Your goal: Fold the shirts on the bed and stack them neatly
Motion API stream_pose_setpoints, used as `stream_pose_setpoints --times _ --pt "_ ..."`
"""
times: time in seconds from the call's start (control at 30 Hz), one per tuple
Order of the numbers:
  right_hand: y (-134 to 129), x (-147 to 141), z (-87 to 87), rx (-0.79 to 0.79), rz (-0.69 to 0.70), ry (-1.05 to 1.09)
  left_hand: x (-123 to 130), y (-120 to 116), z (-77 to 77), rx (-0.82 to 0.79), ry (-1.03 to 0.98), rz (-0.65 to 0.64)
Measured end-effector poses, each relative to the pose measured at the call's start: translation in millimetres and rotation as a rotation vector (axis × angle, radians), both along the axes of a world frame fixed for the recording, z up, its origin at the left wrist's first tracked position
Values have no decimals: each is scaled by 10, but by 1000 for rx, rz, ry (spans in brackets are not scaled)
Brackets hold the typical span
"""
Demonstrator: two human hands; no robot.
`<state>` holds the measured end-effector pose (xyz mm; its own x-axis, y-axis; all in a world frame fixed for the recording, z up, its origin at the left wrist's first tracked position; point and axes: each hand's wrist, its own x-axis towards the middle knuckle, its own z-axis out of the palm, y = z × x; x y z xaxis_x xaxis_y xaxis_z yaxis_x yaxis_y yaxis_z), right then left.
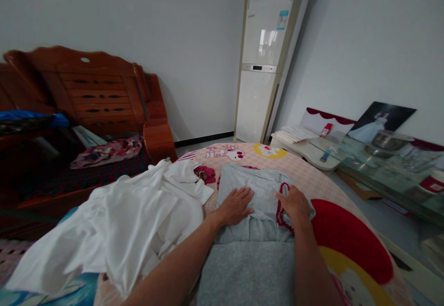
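A grey dress [248, 269] with a seam across its middle lies spread over the table in front of me. My left hand [236, 206] rests flat on its upper part, fingers stretched out. At the dress's right side, my right hand [294, 204] has its fingers curled on the cloth beside a loop of dark red trim [279, 211]. The fingertips of that hand are partly hidden. A heap of white cloth [138, 218] lies crumpled to the left of the dress. Between the two, a small dark red cloth [206, 174] shows.
A pink patterned cover [329, 186] with cartoon figures lies over the round table. Left stands a wooden bench [100, 95] with clothes on it. A tall white air conditioner [258, 98] fills the corner. At right, a glass shelf [374, 167] carries bowls and a photo.
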<state>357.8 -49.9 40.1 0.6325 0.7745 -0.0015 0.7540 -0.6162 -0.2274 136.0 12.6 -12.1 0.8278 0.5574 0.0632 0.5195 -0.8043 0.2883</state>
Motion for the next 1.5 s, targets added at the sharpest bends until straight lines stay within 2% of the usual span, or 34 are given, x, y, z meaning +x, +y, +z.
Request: stream_pose_setpoints --times 0.13,0.27,0.37,0.47,0.63,0.8,1.13,1.5 --pt "40 -109 -65 -50 -21 -17 5 -20 15 -12 12 5" --pt "53 -72 -114 -53 -77 -6 25 -61 74 -8 37 15" --pt "46 -44 -123 3 -105 -12 31 -95 122 -6 57 5" --pt "42 -82 -124 72 -66 -65 34 -114 150 -6 70 -9" --pt "68 -175 -163 78 0 -143 41 -120 161 1 68 -12" --pt "74 -112 -177 55 -61 -92 41 -122 184 -32 77 -27" --pt "80 -100 -192 44 -25 -110 57 -119 173 -39 86 -37" --pt "108 -41 -243 60 -67 -95 58 -113 158 -49 83 -55"
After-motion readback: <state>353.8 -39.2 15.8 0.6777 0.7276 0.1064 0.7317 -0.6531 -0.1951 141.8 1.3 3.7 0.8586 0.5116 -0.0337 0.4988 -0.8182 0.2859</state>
